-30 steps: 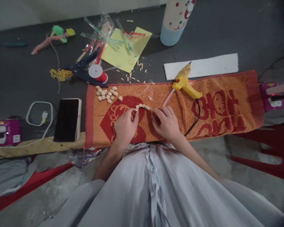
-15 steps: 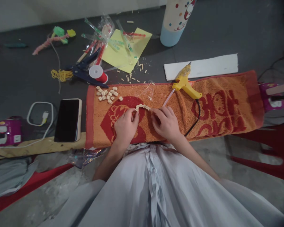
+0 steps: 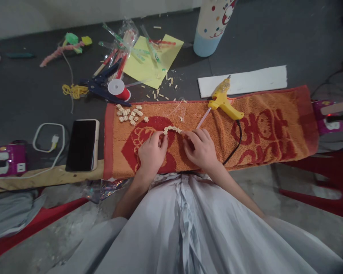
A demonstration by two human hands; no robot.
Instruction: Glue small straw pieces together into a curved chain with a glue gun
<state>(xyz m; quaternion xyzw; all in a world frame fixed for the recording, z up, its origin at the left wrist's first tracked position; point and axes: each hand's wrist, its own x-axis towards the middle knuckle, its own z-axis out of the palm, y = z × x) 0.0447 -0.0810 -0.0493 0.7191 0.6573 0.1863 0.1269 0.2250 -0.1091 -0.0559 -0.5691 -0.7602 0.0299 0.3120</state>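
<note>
A short curved chain of small cream-coloured pieces [image 3: 173, 128] arches over the orange towel [image 3: 263, 152] between my hands. Thumb and fingers of my left hand [image 3: 152, 150] pinch its left end. At the chain's right end, my right hand [image 3: 202, 149] is closed with the index fingertip against it; the exact grip is partly hidden. A group of similar cream pieces [image 3: 125, 113] lies on the towel's upper left, with one piece [image 3: 146, 119] apart. To the right rests a yellow hot glue gun [image 3: 223, 102], a clear glue stick [image 3: 203, 118] projecting from its back.
A phone [image 3: 81, 146] lies left of the towel. Behind are navy-handled cutters [image 3: 98, 85], a red thread spool [image 3: 118, 89], yellow paper [image 3: 160, 68] with wrappers and wooden scraps, a white strip [image 3: 254, 80] and a tumbler [image 3: 208, 34]. The glue gun's cord [image 3: 239, 139] crosses the towel.
</note>
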